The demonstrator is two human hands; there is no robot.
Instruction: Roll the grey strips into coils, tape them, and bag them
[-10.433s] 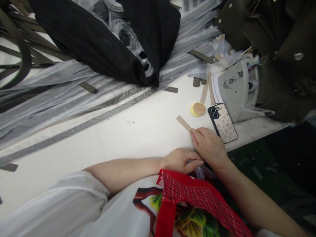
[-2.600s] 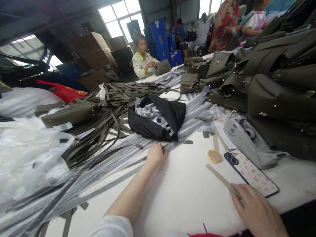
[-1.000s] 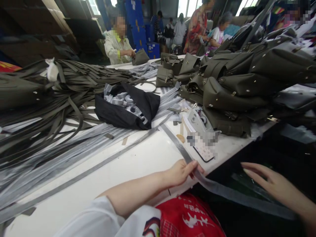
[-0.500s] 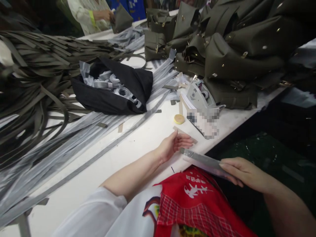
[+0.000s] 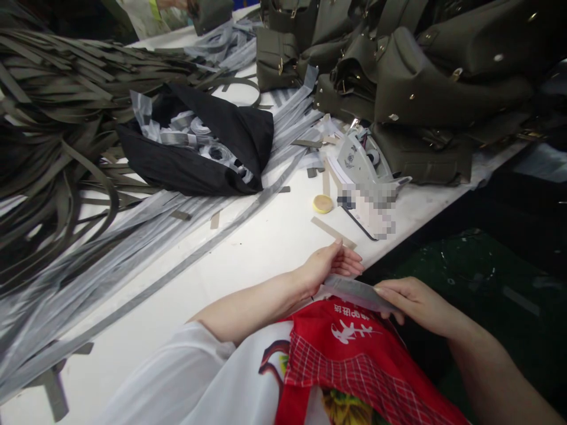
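Observation:
My right hand [image 5: 411,304] grips a flat grey strip [image 5: 354,292] that looks wrapped in clear film, held thumb on top above my red apron [image 5: 354,348]. The strip's far end reaches the heel of my left hand [image 5: 337,262]; I cannot tell whether they touch. Palm turned inward and fingers extended, my left hand is open over the table's front edge. Just beyond it lies a thin brown strip [image 5: 330,230], with a round yellow-rimmed disc [image 5: 323,204] behind that.
A tape dispenser [image 5: 361,156] and a blurred-out phone-like object [image 5: 370,218] stand to the right. Olive bags [image 5: 411,88] are heaped behind. A black cloth bag [image 5: 186,174] holds rolled strips. Long dark straps [image 5: 57,118] pile up on the left; film-covered strips [image 5: 146,230] cross the white table [image 5: 177,301].
Both hands have come closer together. My left hand has moved right and slightly down, my right hand left with the strip, so its end now meets the left palm's outline.

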